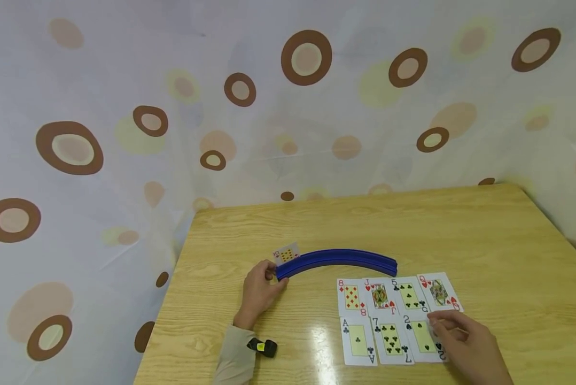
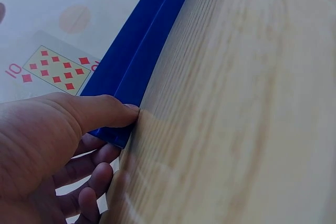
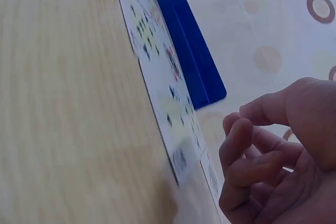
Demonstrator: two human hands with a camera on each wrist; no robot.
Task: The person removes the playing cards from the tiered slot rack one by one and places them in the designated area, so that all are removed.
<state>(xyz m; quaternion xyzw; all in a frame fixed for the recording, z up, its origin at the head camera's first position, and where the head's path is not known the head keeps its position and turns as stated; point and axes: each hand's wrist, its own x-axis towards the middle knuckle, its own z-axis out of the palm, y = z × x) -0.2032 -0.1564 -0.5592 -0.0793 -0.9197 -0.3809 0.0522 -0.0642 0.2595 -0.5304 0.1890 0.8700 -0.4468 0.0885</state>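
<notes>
My left hand [image 1: 259, 291] grips the left end of a curved blue card holder [image 1: 338, 258], thumb along its front edge and fingers under the end. A ten of diamonds [image 1: 287, 255] stands in the holder's slot beside that hand. Over the right edge of the laid-out cards hovers my right hand [image 1: 468, 342], its fingers loosely bent and nothing between them. It partly covers the two of spades [image 1: 421, 339]; just above its fingertips lies the queen of hearts [image 1: 439, 292]. In the right wrist view, the thumb [image 3: 273, 107] and index fingertip are close together.
Face up in two rows are also the eight of diamonds [image 1: 351, 297], jack of hearts [image 1: 379, 295], five of clubs [image 1: 409, 295], ace of clubs [image 1: 357, 341] and seven of clubs [image 1: 391, 341]. Beneath is a wooden table [image 1: 220, 235], with a patterned curtain [image 1: 269, 123] behind it.
</notes>
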